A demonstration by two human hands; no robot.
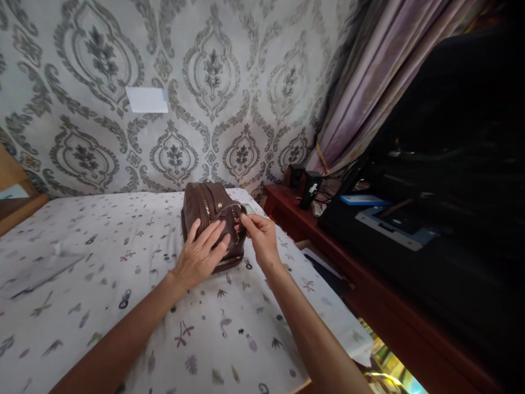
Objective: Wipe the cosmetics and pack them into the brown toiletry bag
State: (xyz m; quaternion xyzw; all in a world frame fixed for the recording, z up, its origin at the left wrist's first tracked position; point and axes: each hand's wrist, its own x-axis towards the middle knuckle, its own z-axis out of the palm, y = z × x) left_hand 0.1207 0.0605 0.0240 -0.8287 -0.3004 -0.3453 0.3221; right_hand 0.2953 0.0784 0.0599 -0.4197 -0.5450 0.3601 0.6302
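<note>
A brown leather-look bag [197, 205] with gold zippers and a round gold stud rests on the patterned bed sheet. My left hand [202, 251] lies flat against its front, fingers spread. At the bag's right side, my right hand [258, 232] pinches thumb and finger together beside a gold zipper, apparently on its zipper pull, which the fingers mostly hide. A small pale tag [249, 209] shows just behind those fingers, and a thin clear strip curves over the bag's front.
The white printed sheet [221, 339] covers a bed against a patterned wall [213, 131]. A clear plastic bag [36, 268] lies at left. On the right stands a reddish wooden desk [348, 273] with small black speakers [310, 186] and a large dark screen [443, 137].
</note>
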